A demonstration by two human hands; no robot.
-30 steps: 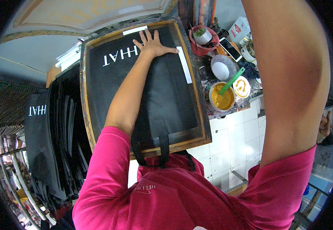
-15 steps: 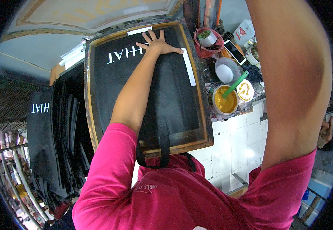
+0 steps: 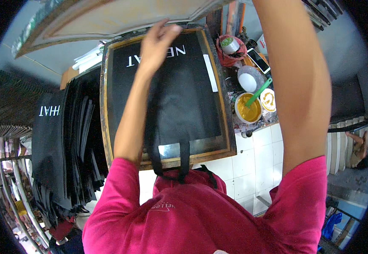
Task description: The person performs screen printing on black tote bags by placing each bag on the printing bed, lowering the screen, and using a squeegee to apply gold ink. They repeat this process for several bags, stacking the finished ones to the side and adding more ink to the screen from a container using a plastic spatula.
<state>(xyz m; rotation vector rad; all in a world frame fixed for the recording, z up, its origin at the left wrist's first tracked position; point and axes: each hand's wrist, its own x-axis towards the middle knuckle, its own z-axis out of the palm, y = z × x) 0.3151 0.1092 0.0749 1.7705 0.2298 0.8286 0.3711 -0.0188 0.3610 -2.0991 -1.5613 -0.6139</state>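
A black fabric bag (image 3: 179,97) with white lettering lies flat on a wood-edged board (image 3: 106,106), its two handles (image 3: 184,158) hanging over the near edge. My left hand (image 3: 156,42), slightly blurred, is above the bag's far part with fingers apart and nothing seen in them; it hides part of the lettering. Its fingertips are close to the lower edge of a raised printing screen (image 3: 107,21); I cannot tell whether they touch. My right forearm (image 3: 298,76) reaches up past the top edge, so that hand is out of sight. A white strip (image 3: 210,72) lines the bag's right side.
Several black printed bags (image 3: 48,131) hang in a stack at the left. To the right are a tub of yellow ink (image 3: 244,115) with a green spatula (image 3: 260,91), a white lid (image 3: 268,100) with yellow smears, a phone (image 3: 258,60) and a red bucket (image 3: 224,59).
My left hand has lifted off the bag and moved left, its fingers less spread. The raised screen has come lower at the left. My right arm has shifted left.
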